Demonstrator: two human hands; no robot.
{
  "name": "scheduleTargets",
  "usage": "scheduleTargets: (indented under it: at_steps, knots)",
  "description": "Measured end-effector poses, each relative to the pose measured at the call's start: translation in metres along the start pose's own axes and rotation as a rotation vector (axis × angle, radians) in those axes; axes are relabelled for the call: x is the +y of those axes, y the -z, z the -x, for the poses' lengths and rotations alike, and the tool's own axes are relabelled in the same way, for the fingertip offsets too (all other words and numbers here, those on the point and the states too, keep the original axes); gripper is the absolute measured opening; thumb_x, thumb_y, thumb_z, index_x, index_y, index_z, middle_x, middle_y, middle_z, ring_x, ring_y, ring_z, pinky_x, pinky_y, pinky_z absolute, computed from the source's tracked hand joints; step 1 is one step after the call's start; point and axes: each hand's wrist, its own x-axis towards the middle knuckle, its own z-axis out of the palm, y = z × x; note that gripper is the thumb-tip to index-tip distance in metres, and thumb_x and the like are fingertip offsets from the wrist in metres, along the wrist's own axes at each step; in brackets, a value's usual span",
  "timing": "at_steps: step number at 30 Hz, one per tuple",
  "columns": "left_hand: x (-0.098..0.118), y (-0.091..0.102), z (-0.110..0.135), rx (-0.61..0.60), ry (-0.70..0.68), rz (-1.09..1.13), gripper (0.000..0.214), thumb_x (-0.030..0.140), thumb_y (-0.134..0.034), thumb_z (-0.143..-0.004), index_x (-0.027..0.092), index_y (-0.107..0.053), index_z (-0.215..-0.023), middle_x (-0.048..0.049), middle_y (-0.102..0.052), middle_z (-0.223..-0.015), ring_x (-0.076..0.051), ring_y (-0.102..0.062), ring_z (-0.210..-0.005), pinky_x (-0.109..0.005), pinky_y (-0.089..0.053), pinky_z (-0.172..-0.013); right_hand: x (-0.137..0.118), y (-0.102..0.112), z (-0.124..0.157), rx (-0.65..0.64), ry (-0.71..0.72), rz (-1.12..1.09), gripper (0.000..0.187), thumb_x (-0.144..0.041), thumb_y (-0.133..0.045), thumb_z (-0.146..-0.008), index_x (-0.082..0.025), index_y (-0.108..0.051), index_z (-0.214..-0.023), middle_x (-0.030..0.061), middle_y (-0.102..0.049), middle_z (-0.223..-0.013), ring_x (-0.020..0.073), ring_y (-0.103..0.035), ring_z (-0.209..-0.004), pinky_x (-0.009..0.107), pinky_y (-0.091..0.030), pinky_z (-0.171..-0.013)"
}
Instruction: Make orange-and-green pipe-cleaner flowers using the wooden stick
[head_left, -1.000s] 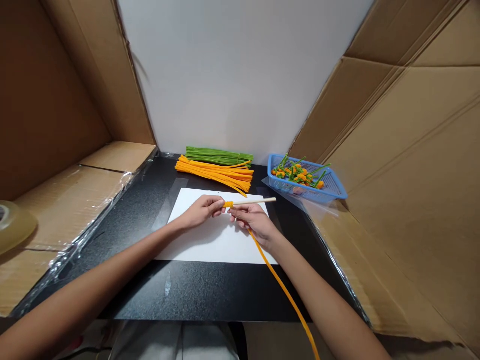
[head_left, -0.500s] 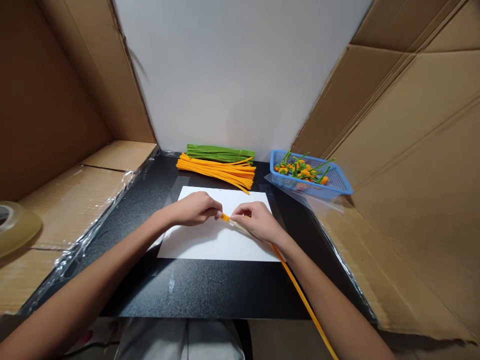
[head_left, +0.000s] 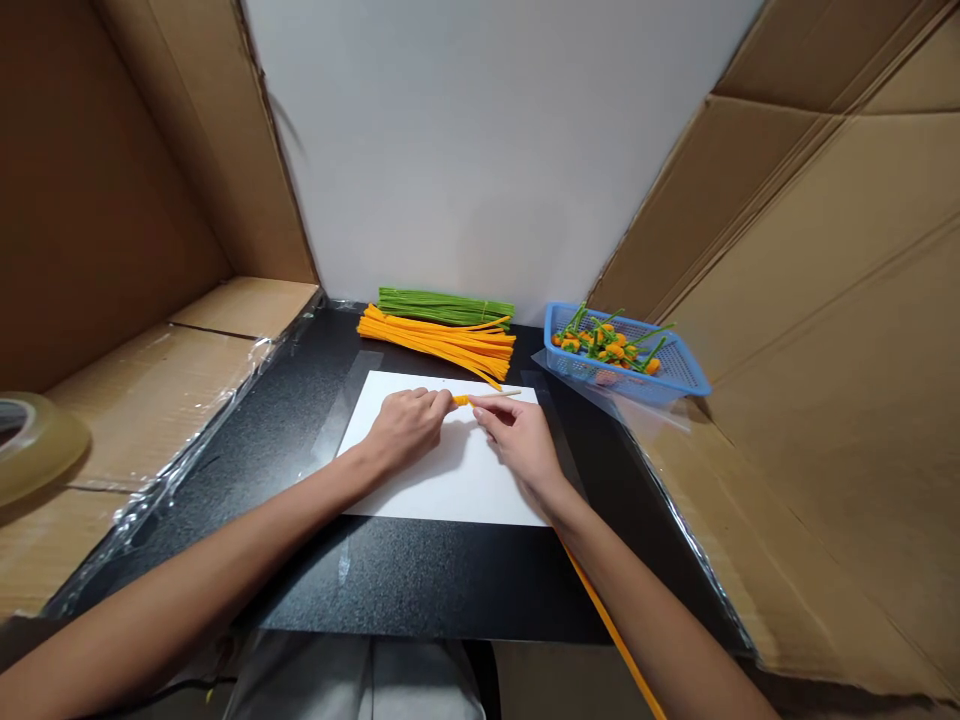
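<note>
Above a white sheet of paper [head_left: 450,490], my left hand [head_left: 411,425] is closed around one end of a thin pale stick [head_left: 504,393]. An orange pipe cleaner [head_left: 461,400] is coiled round the stick between my hands. My right hand [head_left: 521,440] pinches the pipe cleaner beside the coil, thumb and forefinger together. Its long loose tail passes under my right forearm and hangs over the table's front edge. The stick's other end points right, past my right fingertips. My left fingers hide part of the coil.
Behind the paper lie a bundle of orange pipe cleaners [head_left: 442,340] and a green bundle [head_left: 442,306]. A blue basket [head_left: 686,375] at the back right holds several small orange pieces with green stems. At far left sits a tape roll [head_left: 52,450]. Cardboard walls [head_left: 840,350] flank the black table [head_left: 420,580].
The stick has swung from slanting toward me to pointing right. My left hand has turned into a fuller grip, and both hands sit slightly farther right.
</note>
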Motion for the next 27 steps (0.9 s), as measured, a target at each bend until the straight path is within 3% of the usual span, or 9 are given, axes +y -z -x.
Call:
scheduleTargets:
  at_steps: [4,8,11,14,17,21,23,27]
  knots:
    - [-0.002,-0.004,0.0,0.068,0.2,0.204,0.024,0.024,-0.041,-0.097,0.016,-0.062,-0.09,-0.0078,-0.069,-0.075,-0.02,-0.06,-0.063,-0.028,-0.029,-0.055,0.001,-0.003,-0.001,0.015,-0.04,-0.121,0.03,-0.035,-0.071,-0.075,-0.016,-0.078,-0.098,0.0089,-0.076,-0.09,0.013,-0.058,-0.06,0.025,-0.045,-0.053]
    - [-0.006,-0.005,-0.005,0.105,0.256,0.698,0.029,0.029,-0.04,-0.096,0.016,-0.057,-0.077,-0.002,-0.06,-0.065,-0.014,-0.052,-0.058,-0.025,-0.033,-0.059,0.002,-0.003,-0.004,-0.008,-0.163,-0.295,0.03,-0.035,-0.077,-0.066,-0.014,-0.078,-0.088,0.0058,-0.071,-0.072,0.0097,-0.052,-0.052,0.021,-0.033,-0.042]
    - [-0.012,-0.005,-0.009,-0.009,0.214,1.112,0.038,0.041,-0.039,-0.097,0.016,-0.053,-0.072,0.0018,-0.05,-0.057,-0.011,-0.044,-0.054,-0.023,-0.032,-0.057,0.005,0.002,-0.009,-0.086,-0.276,-0.421,0.033,-0.036,-0.082,-0.06,-0.013,-0.076,-0.083,0.0044,-0.069,-0.069,0.006,-0.046,-0.047,0.019,-0.024,-0.04]
    - [-0.021,-0.002,-0.011,-0.203,0.093,1.349,0.041,0.05,-0.041,-0.096,0.015,-0.052,-0.076,0.0045,-0.043,-0.057,-0.009,-0.035,-0.052,-0.022,-0.027,-0.054,0.008,0.01,-0.013,-0.202,-0.308,-0.429,0.034,-0.041,-0.082,-0.061,-0.013,-0.076,-0.079,0.0013,-0.063,-0.062,0.0031,-0.038,-0.044,0.019,-0.018,-0.04]
    - [-0.034,0.006,-0.012,-0.372,-0.044,1.358,0.043,0.051,-0.044,-0.096,0.014,-0.054,-0.075,0.0045,-0.041,-0.059,-0.008,-0.032,-0.053,-0.022,-0.025,-0.054,0.007,0.017,-0.014,-0.312,-0.263,-0.374,0.033,-0.042,-0.081,-0.065,-0.012,-0.076,-0.077,0.0003,-0.06,-0.058,0.0035,-0.037,-0.046,0.019,-0.017,-0.041]
    - [-0.047,0.021,-0.012,-0.564,-0.211,1.177,0.043,0.049,-0.045,-0.096,0.013,-0.058,-0.076,0.0021,-0.046,-0.063,-0.01,-0.037,-0.058,-0.022,-0.03,-0.056,0.004,0.022,-0.012,-0.442,-0.287,-0.278,0.032,-0.043,-0.081,-0.065,-0.012,-0.074,-0.074,0.0,-0.062,-0.056,0.0035,-0.036,-0.041,0.02,-0.02,-0.041]
    - [-0.049,0.026,-0.012,-0.579,-0.289,1.047,0.041,0.046,-0.045,-0.097,0.013,-0.061,-0.079,0.0014,-0.049,-0.064,-0.01,-0.04,-0.059,-0.022,-0.031,-0.057,0.002,0.023,-0.012,-0.481,-0.272,-0.242,0.03,-0.041,-0.08,-0.066,-0.012,-0.074,-0.073,-0.0002,-0.062,-0.056,0.0036,-0.038,-0.041,0.02,-0.021,-0.041]
    - [-0.045,0.029,-0.012,-0.457,-0.345,0.713,0.03,0.031,-0.044,-0.096,0.015,-0.067,-0.083,0.0009,-0.054,-0.06,-0.011,-0.044,-0.054,-0.024,-0.029,-0.056,-0.003,0.022,-0.011,-0.427,-0.196,-0.097,0.023,-0.035,-0.073,-0.071,-0.013,-0.074,-0.071,-0.0002,-0.063,-0.056,0.0043,-0.039,-0.041,0.02,-0.025,-0.042]
